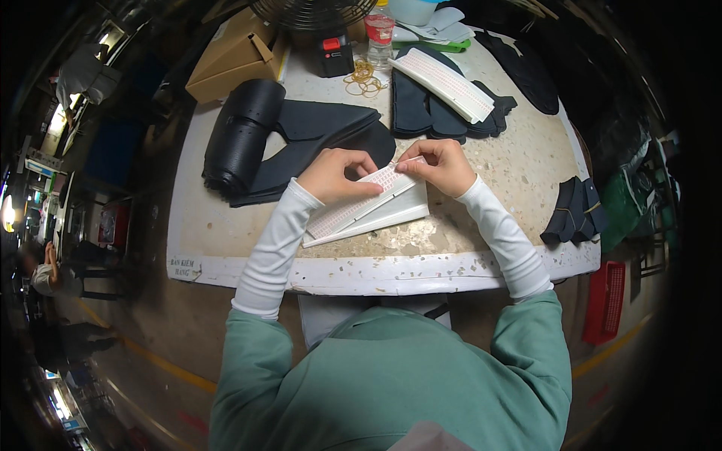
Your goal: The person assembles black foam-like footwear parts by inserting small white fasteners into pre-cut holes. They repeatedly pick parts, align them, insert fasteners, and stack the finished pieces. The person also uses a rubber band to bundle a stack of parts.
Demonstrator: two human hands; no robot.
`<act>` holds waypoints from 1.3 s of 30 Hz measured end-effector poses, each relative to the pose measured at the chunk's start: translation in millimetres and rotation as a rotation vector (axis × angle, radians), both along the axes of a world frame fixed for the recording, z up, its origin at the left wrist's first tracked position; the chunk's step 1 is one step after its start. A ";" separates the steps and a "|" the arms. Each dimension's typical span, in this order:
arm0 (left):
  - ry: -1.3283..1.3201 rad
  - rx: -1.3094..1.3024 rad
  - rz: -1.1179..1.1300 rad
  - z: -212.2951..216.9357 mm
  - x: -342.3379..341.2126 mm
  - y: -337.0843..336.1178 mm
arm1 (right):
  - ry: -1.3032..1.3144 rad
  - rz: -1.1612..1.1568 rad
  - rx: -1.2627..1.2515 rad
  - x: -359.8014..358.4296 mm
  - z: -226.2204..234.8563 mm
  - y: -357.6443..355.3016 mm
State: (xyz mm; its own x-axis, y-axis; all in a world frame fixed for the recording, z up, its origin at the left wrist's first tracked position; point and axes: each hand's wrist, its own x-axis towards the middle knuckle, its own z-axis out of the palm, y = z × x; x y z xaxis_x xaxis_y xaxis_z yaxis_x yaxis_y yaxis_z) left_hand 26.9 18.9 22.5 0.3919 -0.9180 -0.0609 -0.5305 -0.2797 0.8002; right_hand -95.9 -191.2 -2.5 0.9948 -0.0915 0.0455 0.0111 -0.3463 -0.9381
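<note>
Broadly, a speckled worktable (519,173) with a chipped white front edge carries everything. Toward its left edge lie a black roll (242,135) and a spread of flat black cut pieces (323,131), the roll resting on their left part. Near the back edge sits another stack of black pieces (421,109) with a white strip of dotted sheets (444,84) laid across it; a smaller black bundle (575,210) sits at the right edge. A brown cardboard box (237,56) stands at the back left corner, beside the base of a fan (312,11). A small black device with a red patch (333,54), a clear bottle (380,34) and a loose heap of rubber bands (365,77) cluster at the back edge.

Close to the front edge, at the middle, lies the white sheet stack (376,209), angled up to the right. The left hand (338,174) is curled with its fingers pinching at the stack's upper edge. The right hand (440,167) is likewise closed, thumb and fingers gripping the stack's top right end. Both hands touch the stack and sit just beside each other.
</note>
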 end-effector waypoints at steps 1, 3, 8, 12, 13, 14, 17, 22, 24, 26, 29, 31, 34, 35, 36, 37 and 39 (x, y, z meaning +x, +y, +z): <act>-0.004 -0.001 0.003 0.1 0.2 0.0 | -0.013 0.003 -0.003 -0.7 2.0 -0.2; 0.009 0.001 0.008 0.3 0.9 0.2 | -0.005 -0.002 -0.046 -2.4 5.5 0.5; 0.064 0.010 -0.007 -1.0 1.8 2.3 | -0.298 -0.056 -0.269 -5.2 10.0 8.4; 0.063 -0.013 -0.029 -2.3 1.8 2.5 | -0.705 -0.023 -0.645 -4.1 11.1 15.4; 0.064 -0.012 -0.030 -2.3 1.8 2.5 | -0.699 -0.015 -0.667 -3.9 11.0 16.6; 0.067 -0.017 -0.033 -2.2 1.9 2.6 | -0.706 -0.009 -0.683 -4.0 10.8 17.4; 0.061 -0.012 -0.034 -2.1 1.7 2.7 | -0.719 -0.016 -0.726 -3.8 9.3 18.5; 0.048 -0.022 -0.040 -2.6 1.9 3.1 | -0.625 -0.064 -0.527 -4.9 6.2 22.7; 0.057 -0.021 -0.046 -2.9 2.4 3.1 | -0.591 -0.072 -0.460 -6.1 5.9 25.6; 0.077 -0.017 -0.049 -3.4 2.6 3.1 | -0.583 -0.058 -0.471 -7.2 6.4 27.4; 0.077 -0.031 -0.051 -4.2 2.7 3.0 | -0.606 -0.046 -0.522 -7.5 8.1 26.2; 0.088 -0.041 -0.042 -4.9 2.4 2.7 | -0.600 -0.046 -0.538 -7.0 9.1 23.0; 0.092 -0.049 -0.039 -5.5 2.2 2.6 | -0.585 -0.038 -0.577 -6.5 9.0 20.0; 0.094 -0.048 -0.036 -5.4 2.1 2.6 | -0.580 -0.037 -0.591 -6.3 8.5 19.8; 0.094 -0.047 -0.040 -5.2 2.3 2.7 | -0.586 -0.037 -0.598 -6.3 8.1 19.9; 0.096 -0.047 -0.041 -5.1 2.2 2.8 | -0.591 -0.037 -0.605 -6.4 7.7 20.1; 0.094 -0.045 -0.041 -4.5 2.2 2.9 | -0.598 -0.037 -0.609 -6.7 7.5 20.7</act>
State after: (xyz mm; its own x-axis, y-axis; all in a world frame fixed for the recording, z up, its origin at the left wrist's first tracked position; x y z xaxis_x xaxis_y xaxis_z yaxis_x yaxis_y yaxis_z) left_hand 29.2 21.8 18.0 0.3486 -0.9357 -0.0536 -0.4631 -0.2217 0.8581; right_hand -102.6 -170.4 5.0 0.7848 0.0874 0.6136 0.4237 -0.7981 -0.4283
